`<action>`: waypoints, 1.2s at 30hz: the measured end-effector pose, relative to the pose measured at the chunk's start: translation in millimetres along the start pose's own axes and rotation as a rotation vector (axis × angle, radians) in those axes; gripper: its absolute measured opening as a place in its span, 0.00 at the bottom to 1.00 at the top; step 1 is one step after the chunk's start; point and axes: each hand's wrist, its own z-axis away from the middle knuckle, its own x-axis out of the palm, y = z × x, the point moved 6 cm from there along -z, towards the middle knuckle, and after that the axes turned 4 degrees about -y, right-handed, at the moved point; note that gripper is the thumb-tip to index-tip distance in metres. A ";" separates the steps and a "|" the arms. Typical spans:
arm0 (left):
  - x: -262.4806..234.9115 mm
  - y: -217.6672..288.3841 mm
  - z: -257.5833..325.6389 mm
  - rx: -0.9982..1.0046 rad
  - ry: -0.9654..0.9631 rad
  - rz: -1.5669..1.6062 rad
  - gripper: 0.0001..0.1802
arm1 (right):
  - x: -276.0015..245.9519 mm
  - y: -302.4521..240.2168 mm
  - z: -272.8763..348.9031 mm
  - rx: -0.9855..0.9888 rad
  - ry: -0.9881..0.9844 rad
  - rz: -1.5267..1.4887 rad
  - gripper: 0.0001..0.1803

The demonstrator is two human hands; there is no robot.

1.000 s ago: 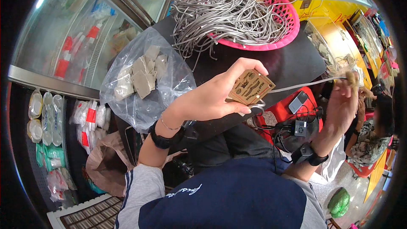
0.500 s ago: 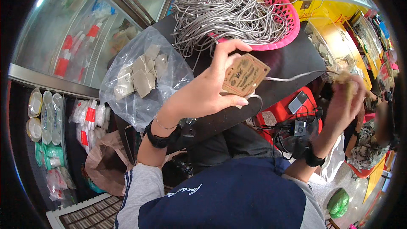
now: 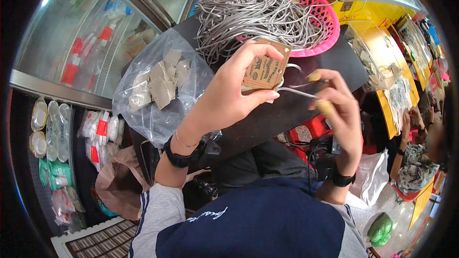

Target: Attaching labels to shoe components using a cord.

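Note:
My left hand (image 3: 234,86) pinches a small brown printed card (image 3: 266,69) by its edges, thumb below and fingers above. A thin grey cord (image 3: 297,91) runs from the card's right side to my right hand (image 3: 342,114). That hand is somewhat blurred, with yellowish covers on its fingertips. Its index finger is lifted while the cord meets its lower fingers. A short curl of cord stands out from the card's upper right. Behind the card, a pink basket (image 3: 330,33) holds a heap of grey cords (image 3: 258,16).
Left on the dark table (image 3: 346,67), a clear plastic bag (image 3: 184,100) holds pale square cards (image 3: 162,83). A glass-doored fridge (image 3: 86,33) stands at left. Red stool (image 3: 318,126) and dark cables are below the table. Another person (image 3: 416,155) sits at far right.
My right hand has come in from the far right toward the card, and its stretch of cord is shorter. My left hand has turned the card slightly and raised it.

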 end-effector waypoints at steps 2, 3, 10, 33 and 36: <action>-3.2 1.2 -3.0 0.064 0.021 -0.074 0.30 | -27.7 11.6 12.0 -0.030 0.067 -0.150 0.11; -4.4 1.5 -2.7 0.062 0.024 -0.076 0.30 | -39.7 21.1 19.7 -0.064 0.114 -0.257 0.15; -5.6 1.1 -2.7 0.040 0.010 -0.127 0.30 | -115.9 54.6 65.3 -0.446 0.337 -1.233 0.12; -11.8 11.9 3.4 0.055 0.065 0.023 0.31 | 18.1 -4.9 4.9 0.056 -0.196 -0.504 0.07; -21.8 9.3 3.9 0.038 0.126 -0.024 0.27 | -7.7 -3.9 15.9 -0.279 -0.092 -0.718 0.08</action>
